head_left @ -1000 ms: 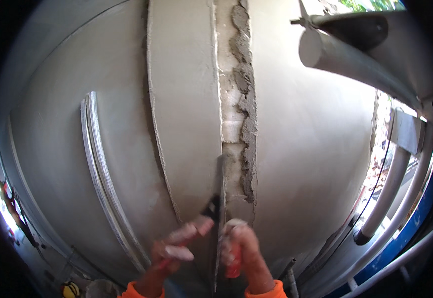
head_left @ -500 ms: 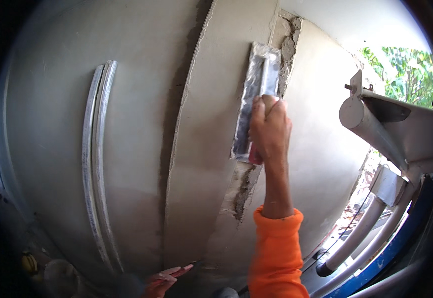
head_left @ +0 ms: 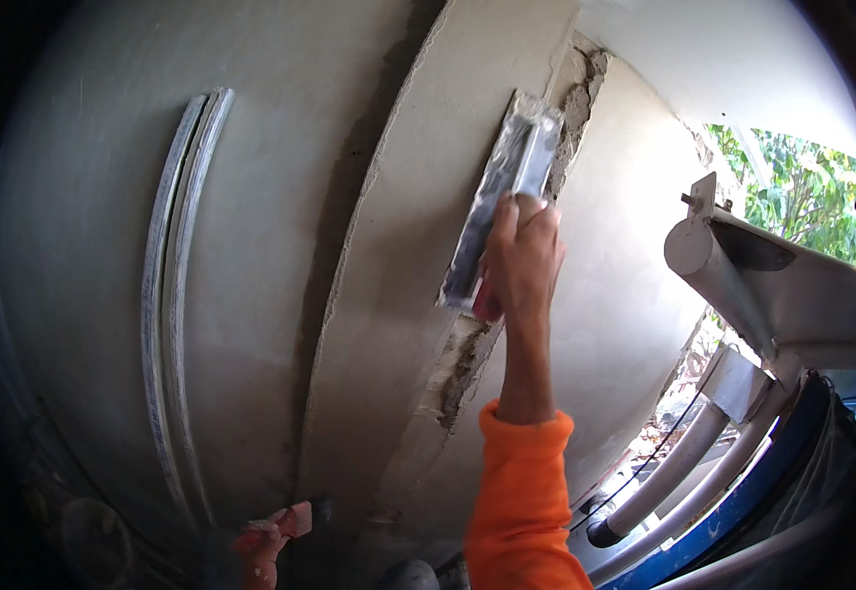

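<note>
Gripping trowel (head_left: 500, 187) by its handle in right hand (head_left: 526, 251), with fingers wrapped round it. Tilted, upper end to the right. Can't see most of handle under fingers; can't confirm blade contact with wall (head_left: 251, 295) behind. Covering middle of groove (head_left: 465, 379), rough inside: visible only past trowel's upper right and just below its lower end.

Low and well left of trowel, in dim light: left hand (head_left: 266, 546), curled closed round small tool (head_left: 322, 508). Can make out only a dark end and a bit of red; rest hidden or blurred.

Below trowel: orange sleeve (head_left: 526, 492), cut off at lower edge of view, blocking lower wall. Also below trowel, left of sleeve: dark rounded thing (head_left: 408, 575), mostly cut off, can't identify.

Well left of trowel: two long bars (head_left: 151, 315), roughly upright against wall, lower ends lost in shade. Right of trowel, well apart: metal frame (head_left: 801, 295), hiding part of foliage (head_left: 811, 202). Lower right of trowel: grey pipes (head_left: 672, 467), then blue beam (head_left: 787, 467), running off toward black lens rim.

Labels: can't tell print from scuffs on bars left of trowel; too small to read.
</note>
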`<move>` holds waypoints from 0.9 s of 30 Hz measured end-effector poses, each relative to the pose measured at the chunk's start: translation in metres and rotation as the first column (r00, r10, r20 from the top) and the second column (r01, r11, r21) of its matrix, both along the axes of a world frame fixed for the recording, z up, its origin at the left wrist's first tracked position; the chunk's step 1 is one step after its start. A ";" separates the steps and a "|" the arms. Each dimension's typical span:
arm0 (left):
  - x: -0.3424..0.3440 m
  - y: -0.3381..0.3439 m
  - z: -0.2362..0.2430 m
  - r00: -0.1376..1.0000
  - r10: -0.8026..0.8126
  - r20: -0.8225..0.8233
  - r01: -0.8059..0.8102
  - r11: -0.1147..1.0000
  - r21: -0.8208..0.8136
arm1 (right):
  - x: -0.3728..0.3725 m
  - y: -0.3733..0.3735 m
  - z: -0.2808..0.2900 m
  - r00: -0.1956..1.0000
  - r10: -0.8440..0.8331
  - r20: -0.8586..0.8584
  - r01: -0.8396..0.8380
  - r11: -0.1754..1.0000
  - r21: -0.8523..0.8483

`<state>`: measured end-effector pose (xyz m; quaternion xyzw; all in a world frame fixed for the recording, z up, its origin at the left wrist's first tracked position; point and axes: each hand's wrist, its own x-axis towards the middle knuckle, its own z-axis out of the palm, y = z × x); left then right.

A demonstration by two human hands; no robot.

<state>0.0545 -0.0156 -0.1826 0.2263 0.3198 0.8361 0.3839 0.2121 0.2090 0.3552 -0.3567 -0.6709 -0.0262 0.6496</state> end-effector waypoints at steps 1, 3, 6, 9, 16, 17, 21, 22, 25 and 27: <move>-0.001 0.001 0.000 1.000 0.010 0.002 -0.010 1.000 0.017 | -0.003 -0.004 -0.013 1.000 -0.008 0.017 0.008 1.000 0.020; -0.002 0.001 0.005 0.999 0.031 0.010 -0.031 0.998 0.046 | -0.009 -0.020 -0.058 0.998 0.054 0.028 -0.052 0.996 -0.065; 0.002 -0.004 0.020 0.989 0.048 0.139 -0.050 0.999 0.015 | -0.003 -0.045 -0.104 0.991 0.111 0.074 -0.099 0.984 -0.147; 0.007 -0.013 0.038 0.993 0.033 0.113 -0.045 0.993 0.108 | 0.002 -0.042 -0.082 0.993 0.116 0.035 -0.116 0.993 -0.012; 0.012 -0.011 0.056 0.985 -0.007 0.170 -0.014 0.992 0.125 | -0.006 -0.008 -0.035 1.000 0.022 0.018 -0.022 1.000 0.017; 0.013 -0.010 0.056 0.982 0.000 0.188 -0.020 0.994 0.108 | -0.008 -0.016 -0.056 1.000 0.012 0.028 -0.010 0.999 -0.044; 0.016 -0.013 0.059 0.986 -0.024 0.165 -0.001 0.988 0.152 | -0.001 -0.058 -0.118 0.991 0.124 0.060 -0.113 0.981 -0.159; 0.014 -0.013 0.059 0.986 -0.021 0.167 -0.005 0.989 0.149 | 0.001 -0.063 -0.118 0.987 0.152 0.057 -0.141 0.977 -0.160; 0.011 -0.010 0.057 0.984 -0.022 0.178 -0.003 0.990 0.141 | 0.005 -0.048 -0.071 0.995 0.103 0.008 -0.102 0.989 -0.108; 0.010 -0.006 0.052 0.980 -0.039 0.195 0.010 0.989 0.147 | 0.003 -0.035 -0.047 0.998 0.066 -0.018 -0.067 0.990 -0.121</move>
